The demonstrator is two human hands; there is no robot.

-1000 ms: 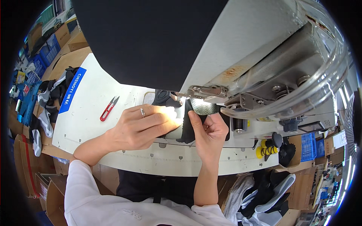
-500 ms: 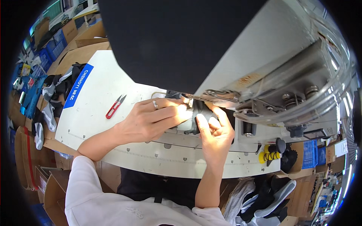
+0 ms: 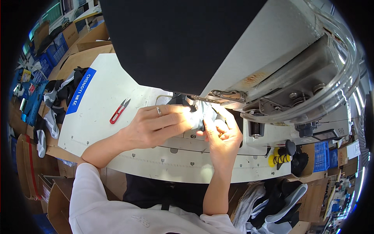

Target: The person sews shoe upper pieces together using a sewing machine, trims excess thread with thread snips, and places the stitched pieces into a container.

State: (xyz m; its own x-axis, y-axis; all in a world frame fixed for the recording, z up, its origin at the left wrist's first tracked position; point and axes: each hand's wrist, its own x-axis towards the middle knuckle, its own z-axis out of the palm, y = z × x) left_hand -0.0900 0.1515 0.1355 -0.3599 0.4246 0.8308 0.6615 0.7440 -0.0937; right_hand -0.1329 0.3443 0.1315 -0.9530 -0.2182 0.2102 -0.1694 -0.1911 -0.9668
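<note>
A small piece of grey and black fabric [image 3: 208,113] lies under the needle area of a sewing machine [image 3: 230,95], brightly lit by its lamp. My left hand [image 3: 154,124], with a ring on one finger, presses its fingertips together at the fabric's left side. From the right, my right hand [image 3: 223,134] pinches the fabric's near edge between thumb and fingers. The machine's head hides part of the fabric, and glare washes out the left fingertips. Red-handled thread snips [image 3: 119,111] lie on the white table [image 3: 97,128], left of my left hand.
Black-and-white fabric pieces [image 3: 50,117] hang along the table's left edge. More such pieces [image 3: 272,206] are heaped below at the right. Yellow-and-black spools [image 3: 279,156] stand at the table's right end. Cardboard boxes [image 3: 58,199] and a blue crate [image 3: 321,156] surround the table.
The fabric has shifted and turned between my hands; its light side now shows by the needle, and less of it hangs toward me. Both hands stay nearly in place.
</note>
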